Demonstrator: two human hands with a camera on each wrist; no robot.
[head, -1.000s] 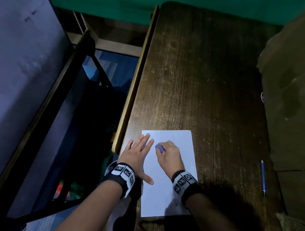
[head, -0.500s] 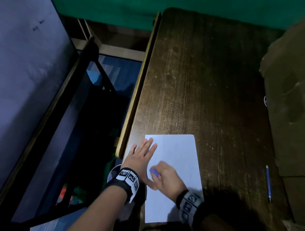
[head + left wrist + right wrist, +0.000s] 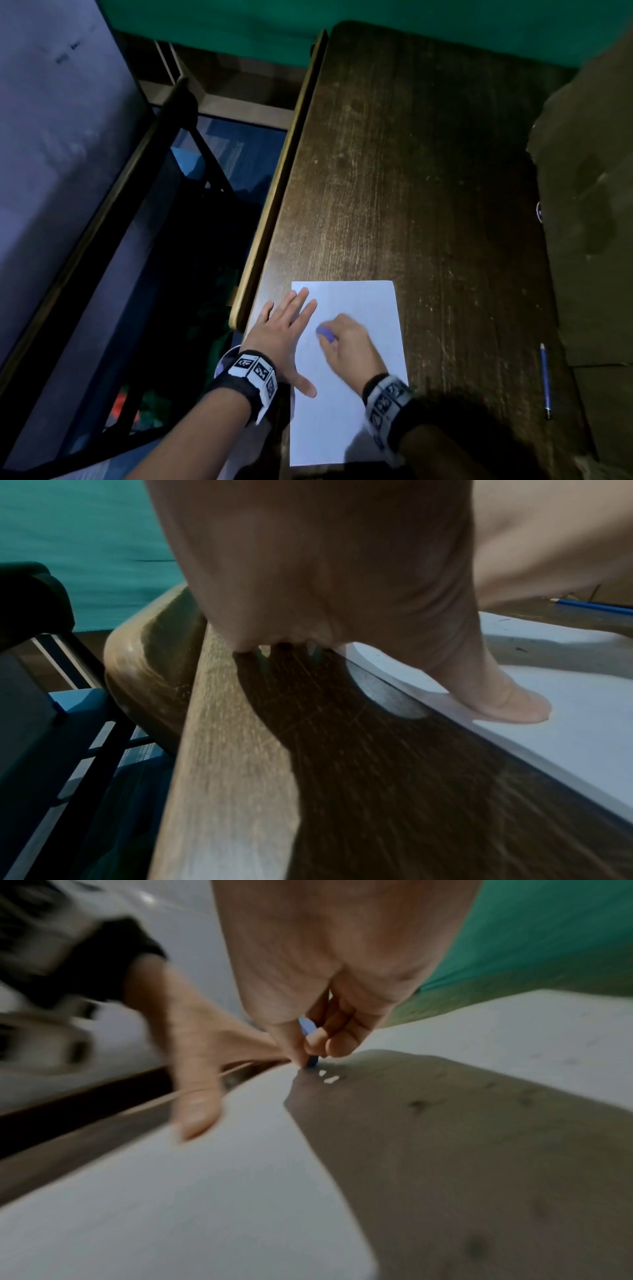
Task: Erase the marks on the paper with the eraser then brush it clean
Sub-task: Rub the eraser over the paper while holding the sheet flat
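2 hands on paper [image 3: 359, 308]: left hand [image 3: 284, 329] flat, fingers straight; right hand [image 3: 349, 346] fingers pinching eraser [image 3: 324, 334].

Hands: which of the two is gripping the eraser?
The right hand pinches the purple eraser against the paper; the left hand only lies flat, fingers straight, on the sheet's left edge.

The tabletop [image 3: 428, 192] is dark wood, its grain scratched and worn, with a paler, slightly glossy wooden rim along the left of the frame. On it lies smooth, matt white paper [image 3: 370, 308]. The eraser [image 3: 325, 334] looks like matt blue rubber. A blue pencil [image 3: 545, 380] at lower right has a faint sheen.
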